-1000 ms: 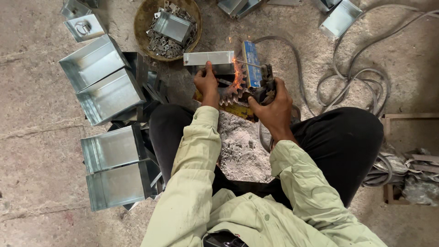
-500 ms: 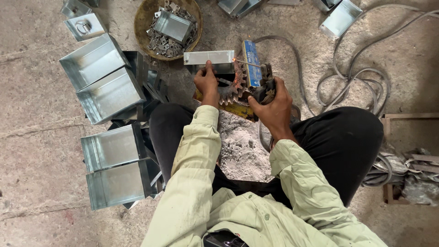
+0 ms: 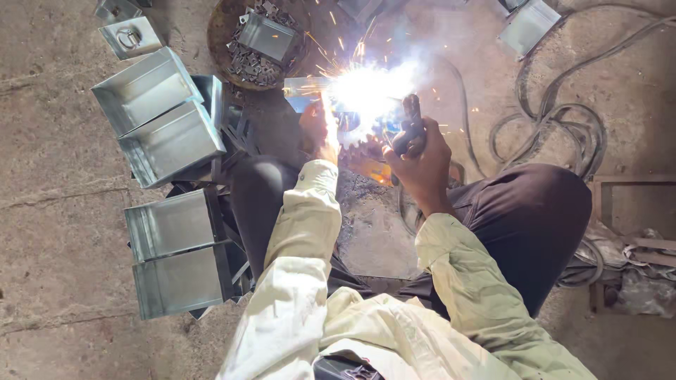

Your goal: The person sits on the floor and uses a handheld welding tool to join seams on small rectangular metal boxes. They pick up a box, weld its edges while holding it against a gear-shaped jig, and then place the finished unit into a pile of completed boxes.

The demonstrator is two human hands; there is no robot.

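Gripping the welding holder (image 3: 410, 130), my right hand (image 3: 422, 158) has fingers clamped; my left hand (image 3: 318, 130) steadies the metal box (image 3: 304, 88) beside the glare, finger position indiscernible.

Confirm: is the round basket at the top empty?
No, the round basket holds a heap of small metal scraps with a small metal box lying on top.

A metal workshop: welding sparks (image 3: 366, 88), sheet-metal boxes (image 3: 158, 123) and cables (image 3: 556, 119) on concrete floor (image 3: 56, 211).
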